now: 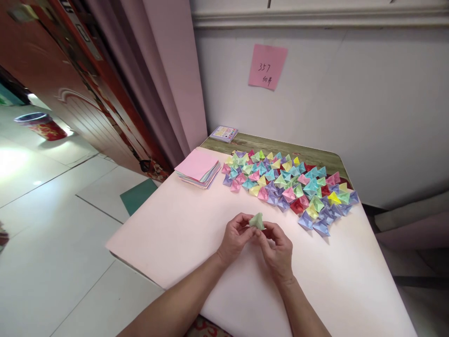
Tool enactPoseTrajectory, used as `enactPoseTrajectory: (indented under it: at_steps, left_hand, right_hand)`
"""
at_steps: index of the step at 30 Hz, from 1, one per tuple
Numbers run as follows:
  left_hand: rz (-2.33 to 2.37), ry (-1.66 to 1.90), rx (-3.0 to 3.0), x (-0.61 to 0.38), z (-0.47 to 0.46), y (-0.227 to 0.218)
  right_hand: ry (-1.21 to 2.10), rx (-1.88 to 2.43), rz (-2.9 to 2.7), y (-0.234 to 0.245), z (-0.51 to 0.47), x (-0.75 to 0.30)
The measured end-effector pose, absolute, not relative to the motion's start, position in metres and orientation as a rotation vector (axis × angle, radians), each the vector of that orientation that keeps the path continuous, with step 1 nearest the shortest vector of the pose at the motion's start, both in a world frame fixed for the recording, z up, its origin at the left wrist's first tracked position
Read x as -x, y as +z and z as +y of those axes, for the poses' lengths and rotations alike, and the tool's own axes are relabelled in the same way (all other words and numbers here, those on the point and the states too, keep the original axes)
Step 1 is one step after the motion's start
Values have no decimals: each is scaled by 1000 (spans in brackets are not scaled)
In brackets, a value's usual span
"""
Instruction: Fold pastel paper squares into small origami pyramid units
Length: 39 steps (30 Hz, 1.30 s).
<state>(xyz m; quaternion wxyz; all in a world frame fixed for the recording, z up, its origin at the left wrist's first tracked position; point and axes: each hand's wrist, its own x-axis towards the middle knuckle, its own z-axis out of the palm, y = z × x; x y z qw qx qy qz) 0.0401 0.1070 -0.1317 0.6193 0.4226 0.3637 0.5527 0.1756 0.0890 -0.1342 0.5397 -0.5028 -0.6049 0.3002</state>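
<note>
A small pale green folded paper shape sits between my two hands just above the pale pink table cover. My left hand pinches it from the left with curled fingers. My right hand grips it from the right, fingers bent around it. Behind them lies a wide spread of several folded paper shapes in pink, blue, green, yellow, purple and red. A stack of square coloured paper sheets, pink on top, lies at the back left of the table.
A small printed paper pack rests on the bare wooden table edge by the white wall. A pink note is stuck on the wall. A curtain hangs at the left, beside a tiled floor.
</note>
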Motion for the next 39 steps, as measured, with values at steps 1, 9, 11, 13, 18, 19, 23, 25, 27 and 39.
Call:
enactPoseTrajectory:
  at_steps: [1,9,11,13,18,19,23,25,27,39]
  left_hand:
    - [822,1259,-975,-40,107,-132]
    - [813,1197,-936,-40,109,-136]
    - [827,1217,-920,-40,110,-138]
    - [851,1253,-910,-41,110,-140]
    - [898,1311,-953,-42,109,-139]
    - [897,1321,-953,-42,109,-138]
    - [882,1321,-935,-42,108,-135]
    - [886,1321,-939,-42,108,-134]
    - [896,1326,-961,-42,108,-134]
    - [964,1335,-1341,-45,104,-138]
  right_hand:
    - [743,1197,-1412,-136,90,-176]
    - [1043,1131,-1221,-146,96,-185]
    - [1097,1119,-1192,-146,98,-187]
    - [1150,1109,-1150,-145,100,-189]
    - [1248,1084,-1050,-143,103,-192]
    - [1248,1088,-1044,-143,103,-193]
    - [1238,1102,-1041,-146,104,-193]
    - [1242,1096,-1048,-147,104,-193]
    - [1227,1095,-1055,-148,104,-192]
    - [1086,1122,-1161,-147,103,-194]
